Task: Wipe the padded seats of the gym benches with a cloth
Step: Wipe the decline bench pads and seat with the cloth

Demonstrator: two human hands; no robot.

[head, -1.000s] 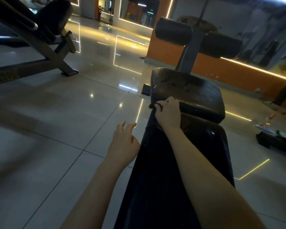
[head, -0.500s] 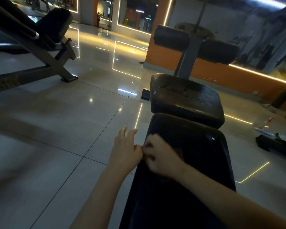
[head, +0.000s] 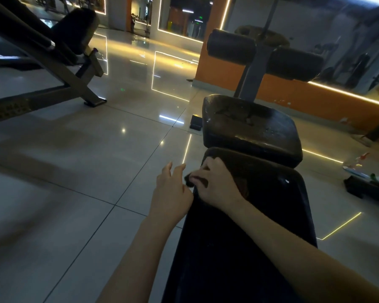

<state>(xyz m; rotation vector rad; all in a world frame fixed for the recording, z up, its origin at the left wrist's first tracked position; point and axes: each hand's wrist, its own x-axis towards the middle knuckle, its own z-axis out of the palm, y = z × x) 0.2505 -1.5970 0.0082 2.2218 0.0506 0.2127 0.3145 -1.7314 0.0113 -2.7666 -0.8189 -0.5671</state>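
Note:
A black padded gym bench runs away from me: a long back pad (head: 239,232) and beyond it a worn, cracked seat pad (head: 249,125). My right hand (head: 217,184) presses a dark brownish cloth (head: 241,184) onto the far left part of the long pad; a corner of the cloth pokes out past the fingers at the pad's left edge. My left hand (head: 171,189) hovers just left of the bench with fingers apart, its thumb side close against the right hand, holding nothing.
Two black roller pads (head: 231,48) on a grey post stand beyond the seat. Another bench frame (head: 53,62) slants across the upper left. Glossy tiled floor (head: 85,160) lies to the left. A dark low object (head: 368,186) with litter sits on the floor at right.
My right hand pulled the cloth back from the seat pad's near edge along the long pad, then slid slightly forward again. My left hand stayed beside the bench.

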